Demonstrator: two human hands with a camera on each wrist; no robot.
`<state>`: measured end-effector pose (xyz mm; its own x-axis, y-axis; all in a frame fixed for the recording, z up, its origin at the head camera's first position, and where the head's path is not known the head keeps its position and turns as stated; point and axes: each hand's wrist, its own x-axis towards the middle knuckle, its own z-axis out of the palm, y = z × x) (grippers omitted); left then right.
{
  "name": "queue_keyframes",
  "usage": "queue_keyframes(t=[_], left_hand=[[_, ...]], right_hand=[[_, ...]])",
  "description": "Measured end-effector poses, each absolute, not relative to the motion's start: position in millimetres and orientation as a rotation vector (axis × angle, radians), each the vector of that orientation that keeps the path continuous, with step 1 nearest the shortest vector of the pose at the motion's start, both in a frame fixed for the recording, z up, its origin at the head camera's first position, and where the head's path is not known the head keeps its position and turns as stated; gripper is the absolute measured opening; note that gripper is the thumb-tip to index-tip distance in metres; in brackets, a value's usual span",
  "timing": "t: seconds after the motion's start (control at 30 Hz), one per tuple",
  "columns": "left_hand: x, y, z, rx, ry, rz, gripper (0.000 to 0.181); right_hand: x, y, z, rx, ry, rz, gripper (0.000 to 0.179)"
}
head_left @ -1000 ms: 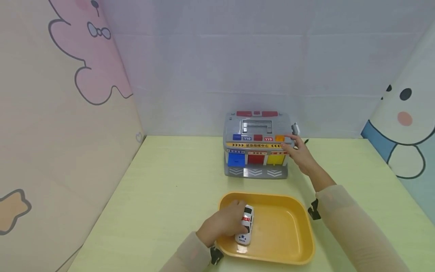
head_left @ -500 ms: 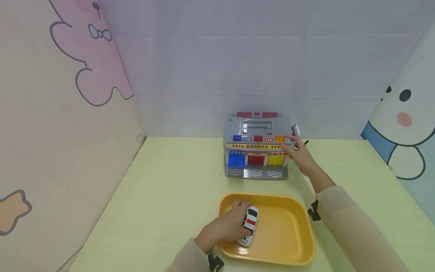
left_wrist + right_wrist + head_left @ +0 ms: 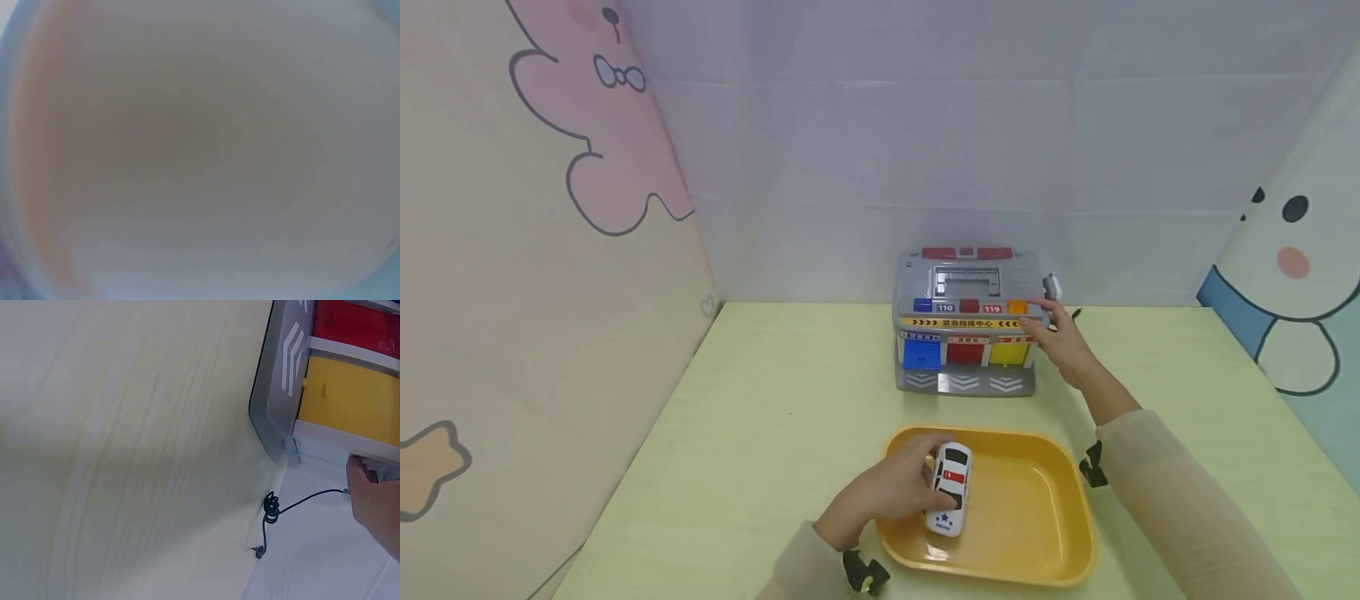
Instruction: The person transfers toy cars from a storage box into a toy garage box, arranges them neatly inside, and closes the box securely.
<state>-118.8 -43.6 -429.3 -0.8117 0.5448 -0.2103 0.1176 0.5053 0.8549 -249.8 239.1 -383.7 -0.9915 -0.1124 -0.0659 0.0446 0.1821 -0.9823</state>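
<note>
In the head view my left hand point(image 3: 895, 485) holds a white toy police car point(image 3: 951, 490) by its left side, thumb near the windshield. The car, with a red bar on its roof, is over the left half of a yellow tray point(image 3: 1078, 533); whether it touches the tray floor I cannot tell. Behind stands a grey toy garage point(image 3: 970, 383) with blue, red and yellow doors. My right hand point(image 3: 1063, 346) grips its right end, fingers by the orange button point(image 3: 1017, 307). In the right wrist view, the right thumb point(image 3: 356, 478) lies against the garage's side. The left wrist view is blurred.
A pale green-yellow table point(image 3: 790, 450) carries everything. Light cloth point(image 3: 790, 183) hangs behind it, and printed panels stand at both sides. A coiled black cord point(image 3: 271, 507) lies near the garage's right end.
My left hand has drawn slightly left, and its hold has shifted. The police car tilted right, then straightened and moved a little farther from me. My right hand stayed at the garage.
</note>
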Motion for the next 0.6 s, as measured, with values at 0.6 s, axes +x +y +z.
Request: queue_keyframes(t=[0.6], left_hand=[[-140.5,-70.7,-420.0,0.407,2.047,1.613,0.067]], right_hand=[[-267.7,249.0,-410.9,-0.069,2.355,-1.932,0.067]])
